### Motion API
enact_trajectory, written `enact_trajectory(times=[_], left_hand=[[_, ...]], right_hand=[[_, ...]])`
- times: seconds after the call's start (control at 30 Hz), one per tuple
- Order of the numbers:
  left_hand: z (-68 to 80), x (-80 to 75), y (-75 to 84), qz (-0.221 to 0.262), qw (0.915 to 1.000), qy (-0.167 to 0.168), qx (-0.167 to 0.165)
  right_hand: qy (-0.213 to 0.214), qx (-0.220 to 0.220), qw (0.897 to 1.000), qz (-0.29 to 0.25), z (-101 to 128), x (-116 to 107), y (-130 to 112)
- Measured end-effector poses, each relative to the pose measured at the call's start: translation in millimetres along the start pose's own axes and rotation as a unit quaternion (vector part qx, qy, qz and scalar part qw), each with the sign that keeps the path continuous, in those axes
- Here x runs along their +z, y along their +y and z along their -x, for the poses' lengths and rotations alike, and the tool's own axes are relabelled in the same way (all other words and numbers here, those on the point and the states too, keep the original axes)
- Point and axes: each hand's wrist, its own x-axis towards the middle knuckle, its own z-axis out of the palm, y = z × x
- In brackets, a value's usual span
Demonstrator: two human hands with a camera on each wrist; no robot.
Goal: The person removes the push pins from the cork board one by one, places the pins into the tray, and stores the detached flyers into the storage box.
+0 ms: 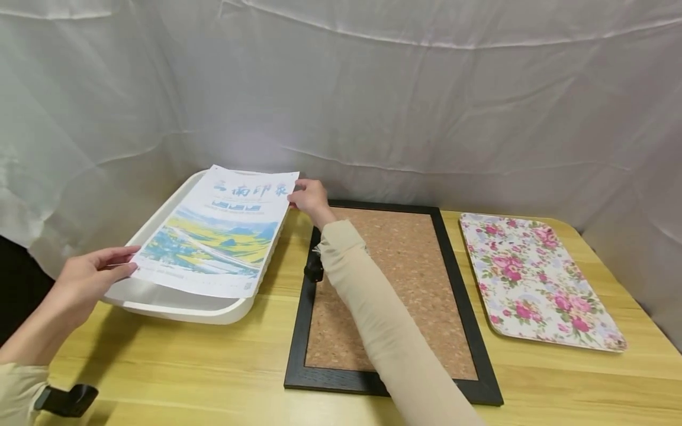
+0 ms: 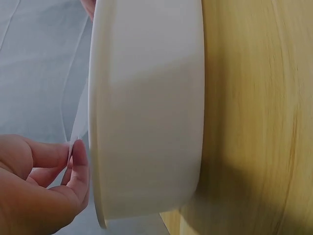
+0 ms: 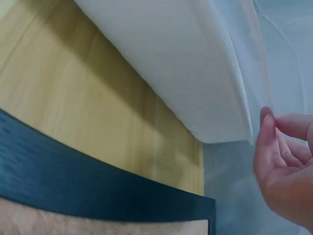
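A printed poster (image 1: 218, 234) with a landscape picture and blue lettering lies over the top of a white plastic bin (image 1: 213, 315). My left hand (image 1: 96, 275) pinches its near left corner between thumb and fingers. At the far right edge, my right hand (image 1: 311, 198) pinches the sheet too. In the left wrist view, the left hand (image 2: 46, 181) holds the thin paper edge just beside the bin's rim. The right wrist view has the right hand (image 3: 288, 161) with thumb and fingertip together at the sheet's edge.
A cork board (image 1: 394, 284) in a black frame lies right of the bin, beneath my right forearm. Farther right rests a floral tray (image 1: 538, 281). All stand on a wooden table (image 1: 213, 367), with a pale curtain (image 1: 394, 89) hanging behind.
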Motion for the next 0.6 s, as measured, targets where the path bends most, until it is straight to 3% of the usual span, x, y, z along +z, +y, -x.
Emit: enact_trajectory(times=[0.27,0.6], left_hand=[[3.0,-5.2,-8.5,-0.045,0.9989,0.003,-0.011],[4.9,-5.9,-10.5,-0.065,0.9977,0.007,-0.015]], right_hand=[[-0.004,-0.002,0.999,0.044,0.5,8.7,4.1],[0.007,-0.031,0.994,0.103,2.7,14.9,1.7]])
